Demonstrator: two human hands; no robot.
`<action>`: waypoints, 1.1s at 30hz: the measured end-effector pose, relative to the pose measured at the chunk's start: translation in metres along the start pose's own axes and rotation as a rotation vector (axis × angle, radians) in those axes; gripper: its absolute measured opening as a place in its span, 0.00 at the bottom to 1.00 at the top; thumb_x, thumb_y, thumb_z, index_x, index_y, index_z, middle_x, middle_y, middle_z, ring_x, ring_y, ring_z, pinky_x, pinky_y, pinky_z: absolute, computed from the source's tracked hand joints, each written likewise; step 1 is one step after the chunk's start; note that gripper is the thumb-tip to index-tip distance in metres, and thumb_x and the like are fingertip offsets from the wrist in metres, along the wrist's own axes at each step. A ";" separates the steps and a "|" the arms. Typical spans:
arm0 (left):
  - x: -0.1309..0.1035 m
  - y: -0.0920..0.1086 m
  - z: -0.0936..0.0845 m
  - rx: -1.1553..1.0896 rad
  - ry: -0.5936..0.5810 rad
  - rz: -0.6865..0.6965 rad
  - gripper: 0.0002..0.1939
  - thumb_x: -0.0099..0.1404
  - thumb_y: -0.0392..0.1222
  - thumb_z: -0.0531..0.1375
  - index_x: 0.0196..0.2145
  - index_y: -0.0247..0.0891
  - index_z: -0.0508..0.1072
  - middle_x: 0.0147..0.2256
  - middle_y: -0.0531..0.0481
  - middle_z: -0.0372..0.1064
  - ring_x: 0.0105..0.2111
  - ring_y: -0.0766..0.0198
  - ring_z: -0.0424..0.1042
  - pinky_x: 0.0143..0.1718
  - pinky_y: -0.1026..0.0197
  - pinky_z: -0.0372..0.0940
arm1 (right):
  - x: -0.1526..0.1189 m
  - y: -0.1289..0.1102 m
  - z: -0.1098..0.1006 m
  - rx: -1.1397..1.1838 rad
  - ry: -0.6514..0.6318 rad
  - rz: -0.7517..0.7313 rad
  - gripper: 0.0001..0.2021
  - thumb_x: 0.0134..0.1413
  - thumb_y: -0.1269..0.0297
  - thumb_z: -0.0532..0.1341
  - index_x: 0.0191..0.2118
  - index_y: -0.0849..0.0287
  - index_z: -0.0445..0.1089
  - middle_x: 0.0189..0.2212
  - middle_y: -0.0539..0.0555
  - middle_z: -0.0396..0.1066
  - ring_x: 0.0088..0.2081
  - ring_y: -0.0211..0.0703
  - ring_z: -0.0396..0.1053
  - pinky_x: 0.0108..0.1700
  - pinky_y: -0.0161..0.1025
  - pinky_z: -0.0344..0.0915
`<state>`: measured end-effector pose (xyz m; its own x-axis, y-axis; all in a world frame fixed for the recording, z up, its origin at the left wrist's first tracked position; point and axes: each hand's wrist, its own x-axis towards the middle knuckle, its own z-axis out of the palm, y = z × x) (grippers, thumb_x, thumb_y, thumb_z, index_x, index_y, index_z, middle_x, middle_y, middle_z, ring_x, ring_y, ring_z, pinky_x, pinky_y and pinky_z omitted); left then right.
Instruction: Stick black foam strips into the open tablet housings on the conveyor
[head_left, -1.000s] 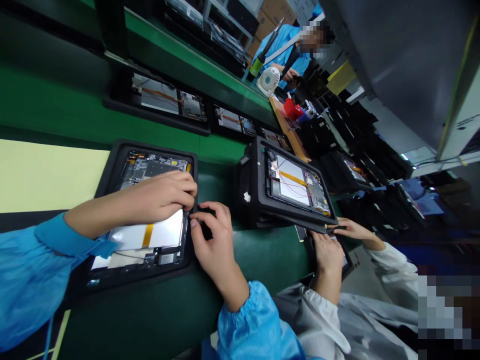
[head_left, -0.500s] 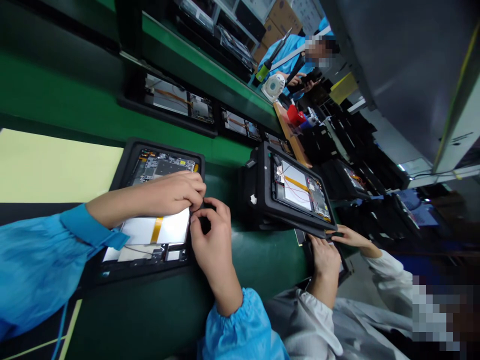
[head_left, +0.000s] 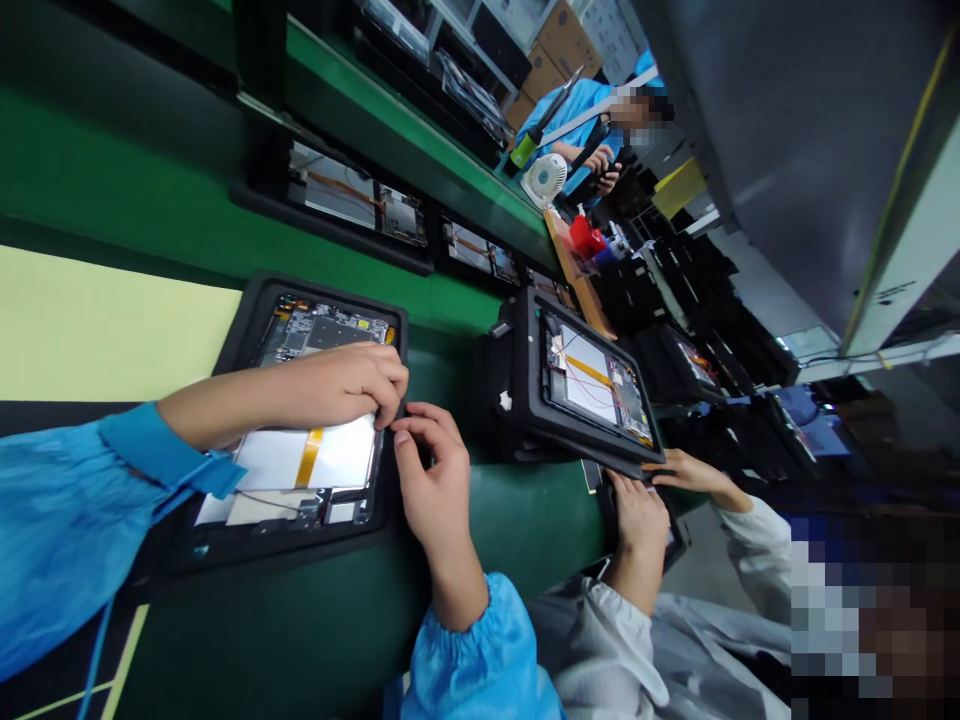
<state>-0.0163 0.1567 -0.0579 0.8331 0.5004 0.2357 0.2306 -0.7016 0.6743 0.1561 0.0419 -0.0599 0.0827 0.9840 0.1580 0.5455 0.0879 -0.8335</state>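
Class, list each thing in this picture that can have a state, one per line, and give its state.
Left hand: fingers curled, resting on the near tablet.
Right hand: pinching at the tray edge.
Near tablet: back off, circuit board and battery exposed, lying in its tray.
Tray: flat on the green belt.
Second tablet: back off, lying in a tilted tray.
Co-worker's hands: at that tray's near edge.
Fan: upright; running or not, unclear.

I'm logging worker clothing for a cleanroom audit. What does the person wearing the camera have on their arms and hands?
Both arms wear loose bright blue smock sleeves with gathered, elasticated cuffs. The left sleeve ends just before the wrist; the right sleeve bunches in a ruffle at the cuff. The left hand and right hand are bare: no gloves, finger cots, rings or wrist strap in view. A thin blue cord hangs below the left sleeve.
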 end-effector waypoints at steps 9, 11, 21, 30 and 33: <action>0.000 -0.002 0.003 -0.037 -0.025 -0.080 0.21 0.56 0.46 0.47 0.23 0.45 0.80 0.32 0.51 0.75 0.41 0.60 0.68 0.51 0.53 0.62 | 0.001 0.002 -0.002 0.067 -0.003 0.046 0.08 0.60 0.68 0.60 0.36 0.57 0.78 0.47 0.58 0.75 0.50 0.46 0.75 0.52 0.43 0.71; 0.001 -0.004 0.004 -0.075 -0.050 -0.150 0.20 0.54 0.50 0.47 0.22 0.48 0.78 0.32 0.51 0.75 0.42 0.60 0.69 0.54 0.54 0.62 | 0.001 0.001 -0.002 0.083 -0.008 0.063 0.08 0.60 0.68 0.60 0.36 0.57 0.79 0.46 0.58 0.75 0.49 0.46 0.75 0.52 0.43 0.71; 0.000 -0.005 0.002 -0.069 -0.030 -0.122 0.23 0.55 0.50 0.44 0.20 0.47 0.77 0.29 0.53 0.73 0.40 0.63 0.70 0.54 0.53 0.63 | 0.001 -0.001 -0.003 0.109 -0.022 0.067 0.08 0.60 0.68 0.60 0.37 0.57 0.78 0.46 0.57 0.75 0.49 0.48 0.74 0.54 0.45 0.70; 0.000 -0.005 0.007 0.063 -0.084 -0.082 0.27 0.61 0.49 0.41 0.22 0.45 0.77 0.30 0.55 0.71 0.41 0.64 0.67 0.51 0.53 0.61 | 0.001 -0.001 -0.002 0.127 -0.028 0.064 0.08 0.59 0.69 0.60 0.38 0.57 0.78 0.45 0.57 0.75 0.50 0.46 0.74 0.54 0.43 0.70; -0.001 -0.011 0.008 0.055 -0.060 -0.022 0.26 0.63 0.46 0.42 0.21 0.44 0.76 0.29 0.57 0.71 0.40 0.65 0.68 0.50 0.53 0.61 | 0.001 -0.001 -0.002 0.128 -0.026 0.058 0.08 0.59 0.69 0.60 0.37 0.57 0.78 0.45 0.57 0.75 0.50 0.47 0.74 0.53 0.43 0.70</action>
<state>-0.0157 0.1593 -0.0711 0.8557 0.4858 0.1781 0.2751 -0.7186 0.6387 0.1570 0.0423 -0.0580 0.0891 0.9915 0.0950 0.4298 0.0478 -0.9017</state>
